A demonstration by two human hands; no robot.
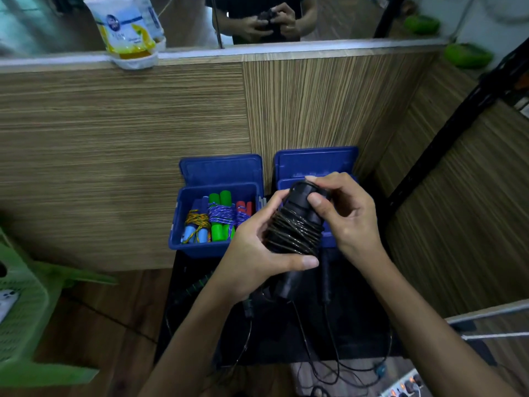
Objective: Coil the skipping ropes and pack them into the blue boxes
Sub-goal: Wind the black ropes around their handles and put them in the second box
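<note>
Gripping the black rope bundle [292,233] upright just before the right blue box [315,167], left hand [252,253] clasps; right hand [343,216] pinches its top.

Pretty dim in my corner here. I'm facing a striped wood-grain laminate partition wall [120,144] that wraps round to my right, with a pale ledge [200,54] along its top and a mirror [329,18] above that. A white-and-yellow plastic refill pouch [126,30] sits on the ledge. Brown wood-look floor [94,319] below, green plastic lattice chair [23,310] on my left, black metal rack frame [446,133] on the right.
</note>
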